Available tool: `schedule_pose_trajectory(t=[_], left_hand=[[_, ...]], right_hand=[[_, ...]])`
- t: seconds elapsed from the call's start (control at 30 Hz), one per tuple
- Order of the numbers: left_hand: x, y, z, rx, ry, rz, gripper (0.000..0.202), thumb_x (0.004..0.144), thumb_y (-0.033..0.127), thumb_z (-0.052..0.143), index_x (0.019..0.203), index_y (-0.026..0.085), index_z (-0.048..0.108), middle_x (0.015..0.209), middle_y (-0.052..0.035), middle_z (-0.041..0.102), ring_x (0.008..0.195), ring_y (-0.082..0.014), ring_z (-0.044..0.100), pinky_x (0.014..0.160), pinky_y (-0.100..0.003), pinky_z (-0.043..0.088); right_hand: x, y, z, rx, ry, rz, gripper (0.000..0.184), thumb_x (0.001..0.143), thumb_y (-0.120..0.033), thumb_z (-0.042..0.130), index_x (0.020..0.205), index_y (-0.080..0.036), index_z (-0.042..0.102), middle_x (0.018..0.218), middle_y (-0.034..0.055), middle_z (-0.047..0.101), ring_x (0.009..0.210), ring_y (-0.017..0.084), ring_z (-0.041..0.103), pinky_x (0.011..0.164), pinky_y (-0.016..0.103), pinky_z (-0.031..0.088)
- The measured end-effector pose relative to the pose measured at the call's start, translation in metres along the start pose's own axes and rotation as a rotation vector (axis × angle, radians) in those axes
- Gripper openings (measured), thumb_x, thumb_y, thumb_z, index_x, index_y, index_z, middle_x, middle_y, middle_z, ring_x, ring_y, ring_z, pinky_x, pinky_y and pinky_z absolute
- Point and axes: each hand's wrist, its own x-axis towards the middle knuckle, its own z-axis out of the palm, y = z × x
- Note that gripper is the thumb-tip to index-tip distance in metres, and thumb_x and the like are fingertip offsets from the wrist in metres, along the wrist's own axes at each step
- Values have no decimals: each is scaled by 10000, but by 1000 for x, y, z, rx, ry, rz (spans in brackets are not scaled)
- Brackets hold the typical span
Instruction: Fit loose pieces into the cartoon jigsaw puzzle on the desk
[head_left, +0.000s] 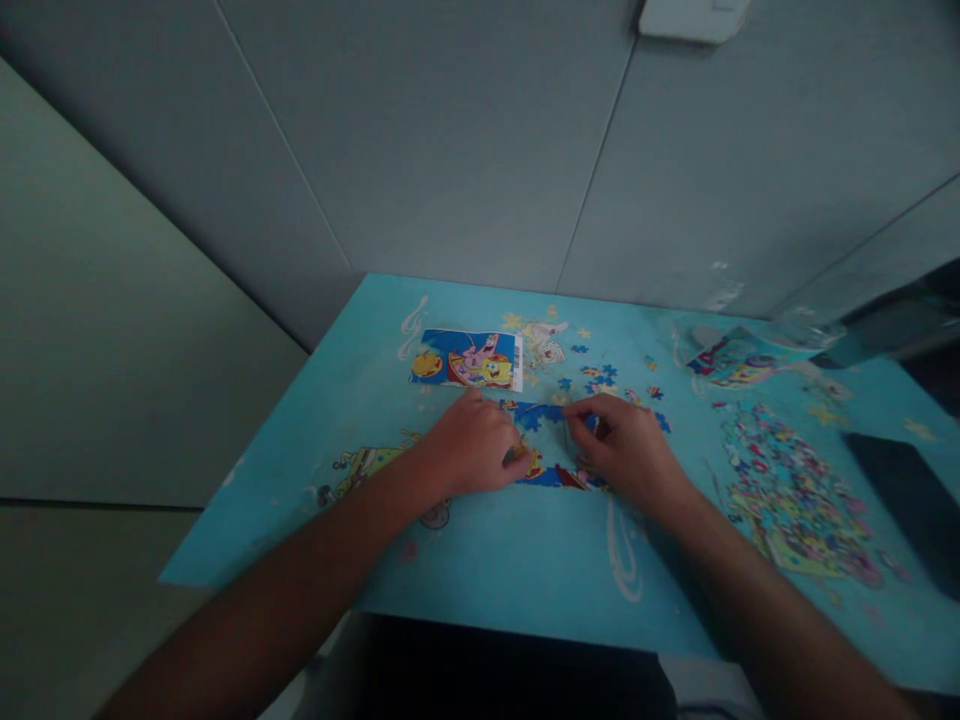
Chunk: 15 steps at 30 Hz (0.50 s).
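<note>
Blue part-built puzzle (551, 440) at centre of turquoise bench (487, 560), between 2 hands. Left hand (476, 445) curled, fingertips on puzzle's left edge. Right hand (630, 450) curled on right edge. Cannot tell whether either grips a piece. Picture card (466, 360) just behind; loose pieces (795, 500) heaped at right.

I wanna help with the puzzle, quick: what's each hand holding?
Left hand: curled, seems to pinch a small puzzle piece.
Right hand: fingertips on the part-built puzzle; grip cannot be told.
</note>
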Motion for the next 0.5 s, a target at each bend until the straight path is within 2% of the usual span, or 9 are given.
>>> schedule_pose_trajectory(t=[0.33, 0.5], left_hand=[[2, 3, -1, -63, -41, 4, 344, 880, 415, 616, 626, 190, 675, 652, -29, 672, 673, -198, 632, 749, -370, 420], [1, 2, 2, -102, -37, 28, 304, 882, 351, 616, 624, 200, 670, 652, -17, 676, 683, -192, 635, 746, -361, 401]], right_hand=[[-5, -4, 7, -16, -46, -19, 181, 897, -194, 574, 991, -208, 728, 944, 44, 735, 773, 176, 668, 715, 293, 475], [-7, -7, 12, 10, -67, -102, 159, 918, -184, 566, 965, -217, 714, 949, 32, 725, 838, 176, 676, 774, 285, 483]])
